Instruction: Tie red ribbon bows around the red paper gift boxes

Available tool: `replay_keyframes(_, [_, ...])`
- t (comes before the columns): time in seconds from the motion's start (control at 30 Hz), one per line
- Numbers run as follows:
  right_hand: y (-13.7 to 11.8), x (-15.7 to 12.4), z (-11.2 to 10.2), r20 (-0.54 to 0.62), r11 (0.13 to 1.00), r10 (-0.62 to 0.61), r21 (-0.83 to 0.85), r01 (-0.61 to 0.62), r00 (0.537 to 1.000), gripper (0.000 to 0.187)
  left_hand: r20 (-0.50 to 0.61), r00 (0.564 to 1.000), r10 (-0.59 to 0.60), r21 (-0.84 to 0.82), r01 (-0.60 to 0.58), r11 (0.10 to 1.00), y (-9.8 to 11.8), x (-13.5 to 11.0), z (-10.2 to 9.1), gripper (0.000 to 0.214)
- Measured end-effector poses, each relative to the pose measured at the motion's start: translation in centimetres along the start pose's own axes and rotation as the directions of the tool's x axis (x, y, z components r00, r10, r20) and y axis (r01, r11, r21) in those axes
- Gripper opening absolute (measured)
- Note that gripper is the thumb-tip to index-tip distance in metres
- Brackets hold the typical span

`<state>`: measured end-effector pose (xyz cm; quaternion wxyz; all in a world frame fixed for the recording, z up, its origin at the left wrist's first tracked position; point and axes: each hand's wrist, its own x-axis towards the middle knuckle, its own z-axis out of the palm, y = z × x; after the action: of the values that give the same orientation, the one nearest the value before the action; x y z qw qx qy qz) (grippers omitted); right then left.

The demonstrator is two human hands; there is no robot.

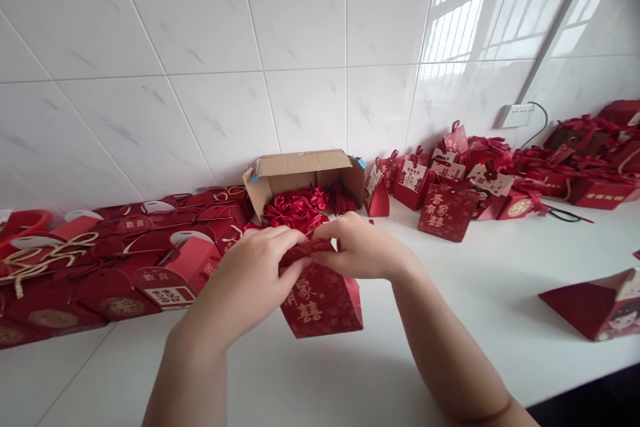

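Observation:
A small red gift box (323, 300) with gold characters stands upright on the white counter (480, 293) in front of me. My left hand (255, 270) pinches the left side of the box's top flaps. My right hand (357, 247) pinches the right side of the same top. The fingers of both hands are closed on the flaps and hide the top edge of the box.
An open cardboard carton (305, 177) filled with red ribbons (300, 203) sits against the tiled wall. Flat red boxes (115, 253) are stacked at the left. Several folded red boxes (450, 193) stand at the right, and one red box (595, 303) lies near the counter's edge.

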<state>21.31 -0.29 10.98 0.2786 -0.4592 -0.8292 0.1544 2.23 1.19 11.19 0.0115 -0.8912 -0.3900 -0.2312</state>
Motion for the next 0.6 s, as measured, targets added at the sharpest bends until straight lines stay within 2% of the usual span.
replay_keyframes(0.1, [0.5, 0.6, 0.7, 0.035, 0.999, -0.019, 0.027, 0.018, 0.999, 0.018, 0.091, 0.994, -0.067, -0.019, 0.069, 0.997, -0.5, 0.4, -0.3, 0.021])
replay_keyframes(0.27, [0.7, 0.6, 0.5, 0.073, 0.996, -0.013, 0.084, 0.007, 0.997, 0.025, 0.244, 0.959, -0.146, -0.029, 0.157, 0.987, -0.6, 0.8, -1.1, 0.024])
replay_keyframes(0.4, [0.5, 0.6, 0.4, 0.083, 0.996, -0.023, 0.086, 0.016, 0.996, 0.026, 0.264, 0.948, -0.176, -0.018, 0.188, 0.982, -1.2, 0.9, -1.1, 0.025])
replay_keyframes(0.6, [0.7, 0.3, -0.2, 0.037, 0.995, -0.033, 0.097, 0.03, 0.999, 0.026, 0.245, 0.955, -0.167, -0.055, 0.185, 0.981, -1.9, 0.7, -1.2, 0.022])
